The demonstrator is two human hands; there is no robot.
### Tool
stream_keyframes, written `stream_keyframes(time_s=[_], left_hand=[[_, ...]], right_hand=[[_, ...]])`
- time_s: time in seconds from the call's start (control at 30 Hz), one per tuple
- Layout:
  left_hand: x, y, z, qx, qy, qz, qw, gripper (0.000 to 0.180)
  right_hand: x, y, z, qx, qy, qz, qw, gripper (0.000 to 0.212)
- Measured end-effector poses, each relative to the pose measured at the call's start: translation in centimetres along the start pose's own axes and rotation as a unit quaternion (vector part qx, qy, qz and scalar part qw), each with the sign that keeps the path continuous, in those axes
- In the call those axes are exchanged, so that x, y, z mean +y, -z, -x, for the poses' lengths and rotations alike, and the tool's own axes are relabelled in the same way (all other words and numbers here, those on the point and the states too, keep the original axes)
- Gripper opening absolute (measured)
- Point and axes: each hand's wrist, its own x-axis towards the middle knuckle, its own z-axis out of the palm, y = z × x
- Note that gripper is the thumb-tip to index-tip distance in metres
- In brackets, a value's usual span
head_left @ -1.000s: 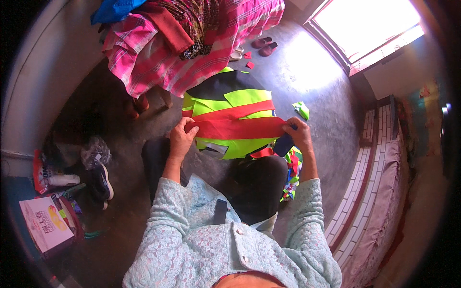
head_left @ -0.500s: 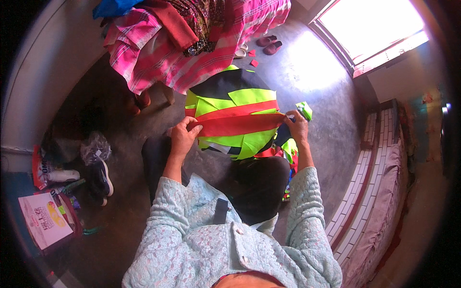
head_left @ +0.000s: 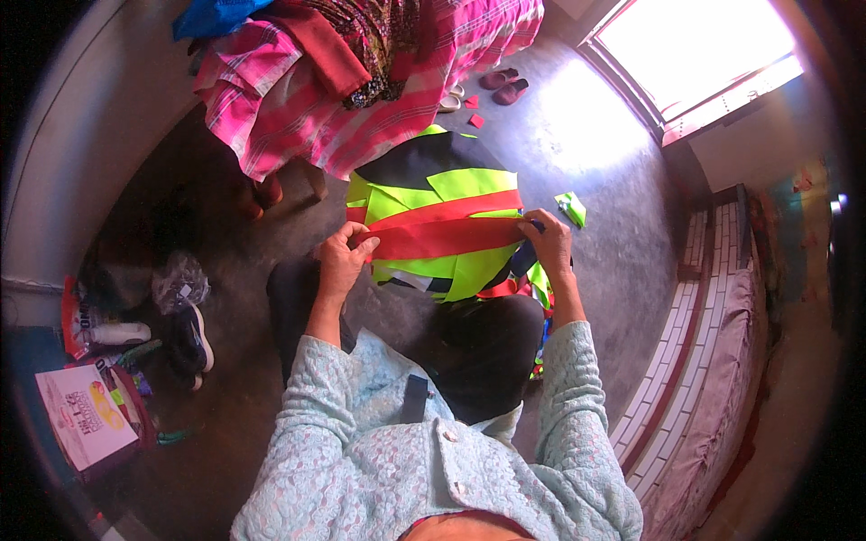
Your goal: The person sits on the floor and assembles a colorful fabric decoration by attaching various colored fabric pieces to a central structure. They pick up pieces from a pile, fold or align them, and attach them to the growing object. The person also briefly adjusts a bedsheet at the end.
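Observation:
A long red fabric strip stretches crosswise between my two hands. My left hand pinches its left end between thumb and fingers. At the other end, my right hand has its fingertips closed on the strip's edge. Beneath it lies a rounded heap of fabric pieces, with neon yellow-green cloth, black cloth and another red strip in it. More red, green and dark scraps lie beside my right knee, partly hidden by my right hand and leg.
A bed with a pink checked cover stands at the far left. A green scrap and dark red shoes are on the floor. At left are a white box and a dark shoe; a doorway glows at far right.
My right hand has shifted slightly left and toward me along the strip's right end. The strip sits a little flatter, and my left hand has barely moved.

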Motion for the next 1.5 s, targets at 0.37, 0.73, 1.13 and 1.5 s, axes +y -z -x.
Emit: stream_keyframes(time_s=[0.37, 0.73, 1.13, 1.5], left_hand=[[1.5, 0.5, 0.6, -0.012, -0.049, -0.070, 0.996, 0.021], [0.5, 0.5, 0.5, -0.035, -0.025, -0.064, 0.997, 0.026], [0.0, 0.7, 0.1, -0.040, 0.006, 0.058, 0.997, 0.024], [-1.0, -0.5, 0.1, 0.016, -0.019, 0.056, 0.998, 0.035]], right_hand=[[-4.7, 7.1, -0.7, -0.035, 0.016, -0.037, 0.999, 0.017], [-1.3, 2.1, -0.4, -0.033, -0.038, 0.086, 0.995, 0.020], [-5.1, 4.5, -1.5, 0.049, 0.033, 0.209, 0.976, 0.015], [-0.7, 6.0, -2.4, 0.066, -0.084, -0.098, 0.989, 0.029]])
